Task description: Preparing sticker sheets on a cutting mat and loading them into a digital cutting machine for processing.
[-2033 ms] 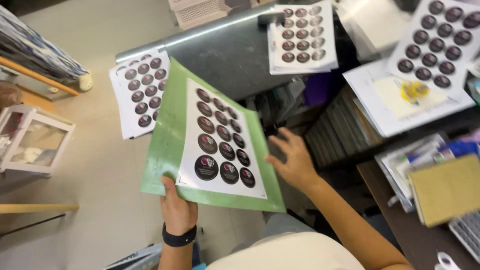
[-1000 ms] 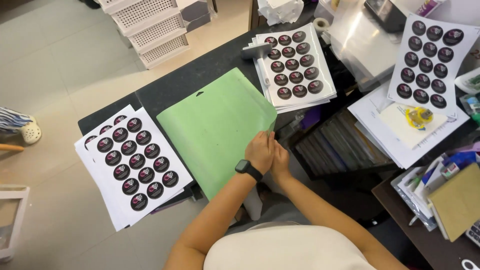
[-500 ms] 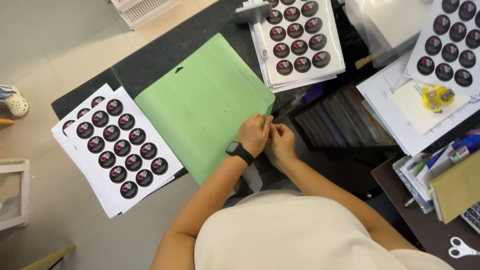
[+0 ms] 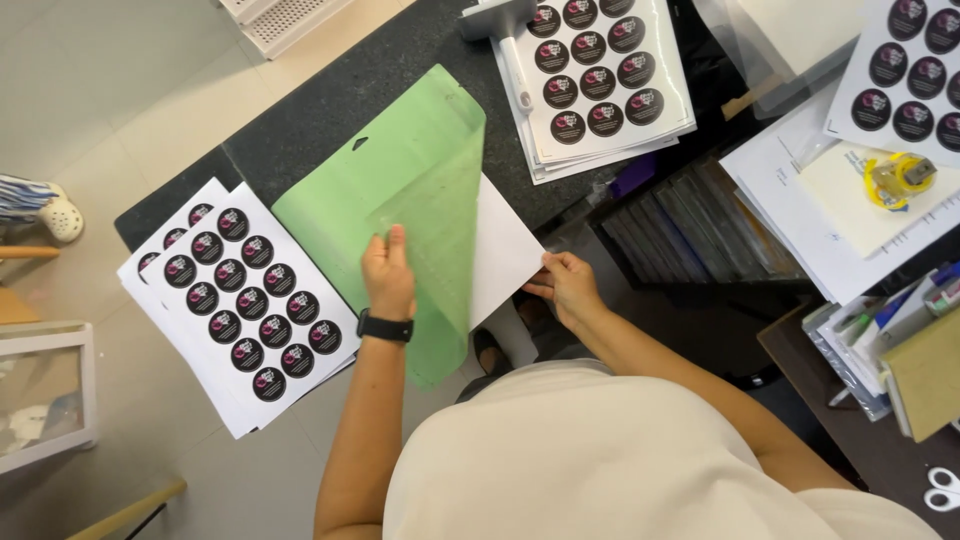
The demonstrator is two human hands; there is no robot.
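Note:
A green flexible mat (image 4: pixel 400 190) lies on a dark countertop (image 4: pixel 300 110), its right part curled up and over. My left hand (image 4: pixel 388 272), with a black watch on the wrist, grips the lifted green edge. Under the curl a white sheet (image 4: pixel 505 250) shows. My right hand (image 4: pixel 568 286) pinches that sheet's lower right corner. A stack of white sheets with round black stickers (image 4: pixel 240 300) lies just left of the mat.
Another stack of sticker sheets (image 4: pixel 600 80) lies at the top, a third (image 4: pixel 905 75) at the far right by a yellow tape roll (image 4: pixel 895 178). Papers, pens and scissors (image 4: pixel 940 488) crowd the right desk. A white basket (image 4: pixel 280 15) stands on the floor.
The sticker sheet was turned face down under the green mat on the counter. Both hands worked at its right corner; now the left hand peels the mat back off the white sheet.

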